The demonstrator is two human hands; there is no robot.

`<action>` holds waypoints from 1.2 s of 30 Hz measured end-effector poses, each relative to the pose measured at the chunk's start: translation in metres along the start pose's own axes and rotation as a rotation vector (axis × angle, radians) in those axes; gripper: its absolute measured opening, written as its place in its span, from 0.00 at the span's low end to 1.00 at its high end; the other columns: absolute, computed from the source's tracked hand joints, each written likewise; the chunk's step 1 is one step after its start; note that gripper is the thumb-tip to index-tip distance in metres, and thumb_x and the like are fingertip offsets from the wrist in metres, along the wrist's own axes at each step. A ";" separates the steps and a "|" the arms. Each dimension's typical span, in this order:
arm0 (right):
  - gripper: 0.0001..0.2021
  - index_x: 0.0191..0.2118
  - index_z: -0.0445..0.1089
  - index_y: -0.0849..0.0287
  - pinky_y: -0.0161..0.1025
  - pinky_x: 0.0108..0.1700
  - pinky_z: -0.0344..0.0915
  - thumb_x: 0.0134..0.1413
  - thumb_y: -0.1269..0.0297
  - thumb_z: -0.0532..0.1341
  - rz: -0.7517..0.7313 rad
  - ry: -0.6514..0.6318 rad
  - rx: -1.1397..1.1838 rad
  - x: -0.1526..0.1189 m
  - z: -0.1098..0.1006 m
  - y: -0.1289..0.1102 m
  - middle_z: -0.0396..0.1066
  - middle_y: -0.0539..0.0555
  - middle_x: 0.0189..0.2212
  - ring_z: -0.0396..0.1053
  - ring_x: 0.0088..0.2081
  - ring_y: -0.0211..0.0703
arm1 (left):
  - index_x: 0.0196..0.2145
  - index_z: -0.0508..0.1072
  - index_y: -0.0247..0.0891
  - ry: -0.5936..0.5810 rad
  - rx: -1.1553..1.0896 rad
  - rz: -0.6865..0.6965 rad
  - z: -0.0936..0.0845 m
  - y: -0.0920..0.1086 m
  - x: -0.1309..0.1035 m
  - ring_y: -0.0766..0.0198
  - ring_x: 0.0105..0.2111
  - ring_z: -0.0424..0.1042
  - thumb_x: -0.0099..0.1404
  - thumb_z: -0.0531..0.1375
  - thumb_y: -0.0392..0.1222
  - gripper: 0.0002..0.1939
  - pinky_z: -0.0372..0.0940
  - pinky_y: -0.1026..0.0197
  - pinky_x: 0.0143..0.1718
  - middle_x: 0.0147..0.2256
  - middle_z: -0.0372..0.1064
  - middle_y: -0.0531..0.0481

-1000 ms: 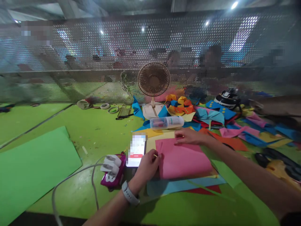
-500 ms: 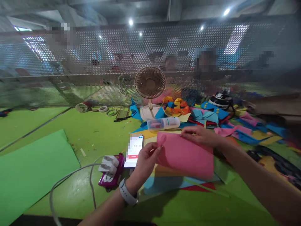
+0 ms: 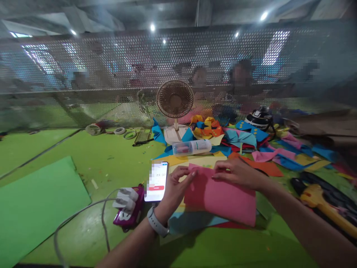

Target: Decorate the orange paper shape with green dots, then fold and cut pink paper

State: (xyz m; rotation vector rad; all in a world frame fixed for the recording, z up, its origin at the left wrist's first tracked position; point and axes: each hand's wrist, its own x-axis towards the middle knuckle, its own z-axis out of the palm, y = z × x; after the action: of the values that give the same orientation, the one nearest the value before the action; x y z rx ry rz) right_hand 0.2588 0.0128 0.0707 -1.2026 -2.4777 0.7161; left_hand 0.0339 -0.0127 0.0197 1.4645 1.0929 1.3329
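Observation:
A pink sheet of paper [image 3: 225,197] is held slightly tilted over a stack of coloured sheets. My left hand [image 3: 180,184] pinches its upper left corner between thumb and fingers. At the top edge, my right hand [image 3: 237,173] grips the same sheet, with its fingers bent over the edge. Beneath it, a light blue sheet [image 3: 192,222] sticks out towards me, and a pale yellow sheet [image 3: 203,162] shows on the far side. A lit phone [image 3: 157,182] lies just left of my left hand.
A purple power strip [image 3: 129,212] with white plugs and a cable sits at left, beside a large green sheet [image 3: 44,208]. Behind the papers are a clear bottle [image 3: 192,147] and a small fan [image 3: 175,102]. Yellow-handled scissors [image 3: 326,201] lie at right, near paper scraps.
The pink sheet has been lowered a little towards me, uncovering more of the pale yellow sheet behind it. My right hand has moved slightly down with it. Both hands keep their hold.

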 end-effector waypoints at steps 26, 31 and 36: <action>0.13 0.30 0.69 0.57 0.35 0.32 0.56 0.60 0.55 0.57 -0.062 -0.100 0.008 -0.004 0.007 0.000 0.70 0.49 0.26 0.67 0.30 0.39 | 0.29 0.78 0.40 -0.034 0.042 -0.032 -0.011 -0.001 -0.011 0.53 0.48 0.70 0.60 0.63 0.45 0.08 0.64 0.53 0.49 0.46 0.73 0.43; 0.13 0.30 0.69 0.57 0.35 0.32 0.57 0.60 0.54 0.57 -0.058 -0.114 0.006 -0.005 0.006 0.002 0.70 0.50 0.27 0.67 0.30 0.40 | 0.27 0.78 0.40 -0.041 0.009 -0.047 -0.010 -0.001 -0.011 0.53 0.49 0.70 0.59 0.64 0.44 0.07 0.64 0.52 0.49 0.46 0.73 0.43; 0.13 0.30 0.69 0.57 0.36 0.32 0.57 0.60 0.54 0.56 -0.063 -0.112 0.017 -0.003 0.007 0.002 0.71 0.50 0.27 0.67 0.31 0.40 | 0.28 0.78 0.40 -0.032 -0.019 -0.048 -0.009 -0.002 -0.012 0.53 0.51 0.68 0.59 0.64 0.42 0.05 0.63 0.51 0.52 0.47 0.73 0.44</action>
State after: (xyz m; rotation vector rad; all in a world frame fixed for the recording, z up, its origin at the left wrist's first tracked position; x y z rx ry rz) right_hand 0.2593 0.0093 0.0634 -1.1018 -2.5815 0.8066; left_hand 0.0239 -0.0232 0.0157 1.4320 1.0857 1.2788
